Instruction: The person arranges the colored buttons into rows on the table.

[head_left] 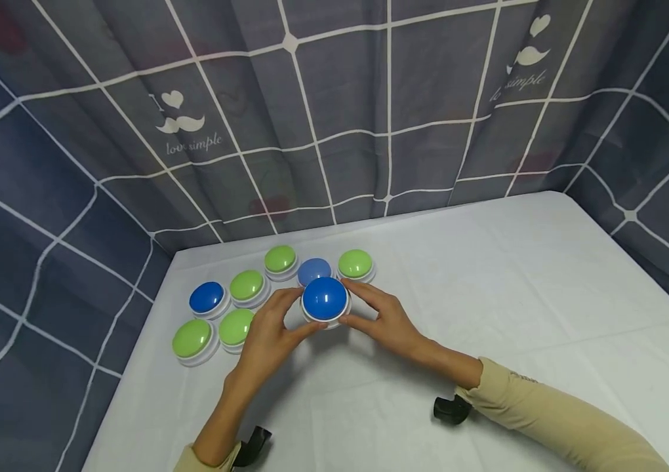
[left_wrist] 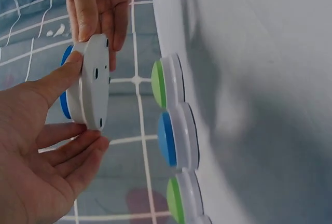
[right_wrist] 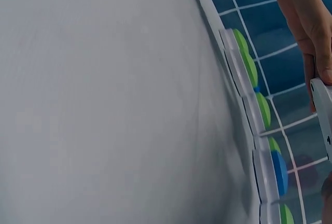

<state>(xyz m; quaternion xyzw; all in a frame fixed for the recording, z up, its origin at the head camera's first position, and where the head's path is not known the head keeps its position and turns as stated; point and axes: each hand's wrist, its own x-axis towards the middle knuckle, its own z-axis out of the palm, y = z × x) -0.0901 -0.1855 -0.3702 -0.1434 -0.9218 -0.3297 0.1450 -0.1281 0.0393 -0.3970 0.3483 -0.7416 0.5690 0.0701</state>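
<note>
Left hand and right hand pinch held button by rim; I judge it light, stiff, dome slick: grip rim.

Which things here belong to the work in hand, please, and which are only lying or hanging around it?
Belong to the work:
held blue button, pinched by left hand and right hand
probably, being alike: five green buttons, two other blue buttons on the white table

Only around it:
grid-patterned curtain
black pieces near the wrists
</note>
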